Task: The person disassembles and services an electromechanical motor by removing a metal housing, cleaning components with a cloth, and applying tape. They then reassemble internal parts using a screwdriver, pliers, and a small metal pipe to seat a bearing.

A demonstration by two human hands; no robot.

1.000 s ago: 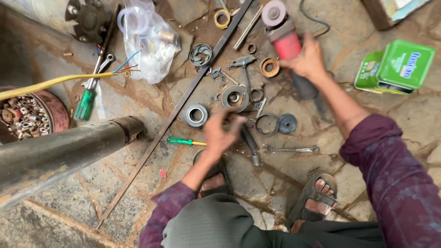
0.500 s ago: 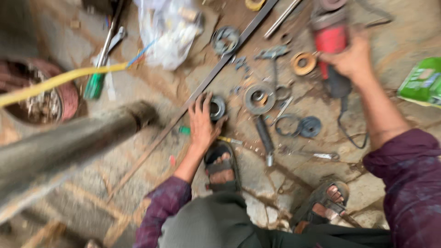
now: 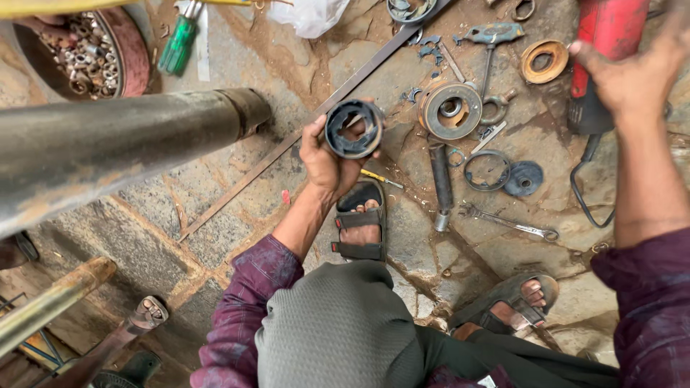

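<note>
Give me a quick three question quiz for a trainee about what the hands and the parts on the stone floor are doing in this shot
1. True or false: the left hand holds a dark ring-shaped part lifted above the floor.
2. What does the right hand grip? A) the red power tool B) the green-handled screwdriver C) the spanner
3. Fill in: the bowl at top left is full of small metal ____.

Key: 1 true. 2 A. 3 nuts and rings, as far as the picture shows.
</note>
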